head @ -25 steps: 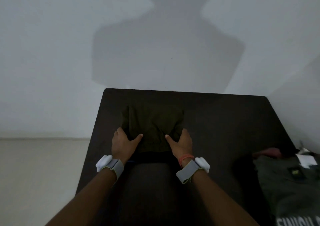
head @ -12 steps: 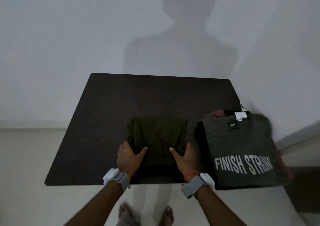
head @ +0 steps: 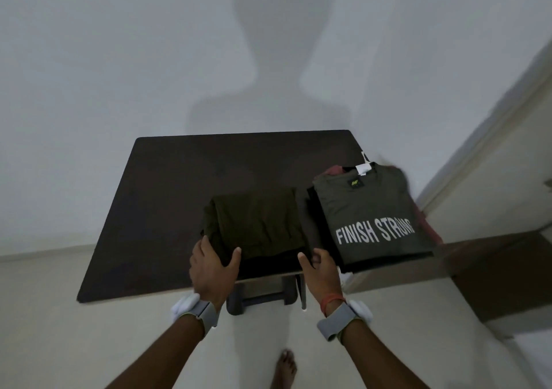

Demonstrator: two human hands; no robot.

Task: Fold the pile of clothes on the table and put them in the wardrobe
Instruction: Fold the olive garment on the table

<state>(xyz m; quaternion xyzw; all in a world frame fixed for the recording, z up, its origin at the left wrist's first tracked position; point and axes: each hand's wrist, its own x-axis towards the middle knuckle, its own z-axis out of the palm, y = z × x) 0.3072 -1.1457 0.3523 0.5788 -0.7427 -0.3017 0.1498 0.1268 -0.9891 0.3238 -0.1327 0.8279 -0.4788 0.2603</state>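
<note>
The left hand's thumb point(head: 234, 255) lies across the top of the folded olive garment point(head: 257, 221) at its near left corner, with the fingers set against the left side, so the left hand point(head: 212, 266) clamps that corner. The right hand point(head: 321, 272) meets the near right corner with its thumb reaching in and its fingers curled. The blur hides whether they have hooked under the cloth or only touch its edge. One hand at each near corner probably serves to keep the layers square and stop the fold from opening, either to lift the bundle or to slide it. The garment lies flat at the near edge of the dark table point(head: 167, 194), just beside a stack of folded clothes point(head: 424, 224) topped by a grey-green "FINISH STRONG" T-shirt point(head: 370, 206), likely so it can join that stack before the wardrobe, which is not in view. Both wrists wear grey wristbands point(head: 336, 323).
</note>
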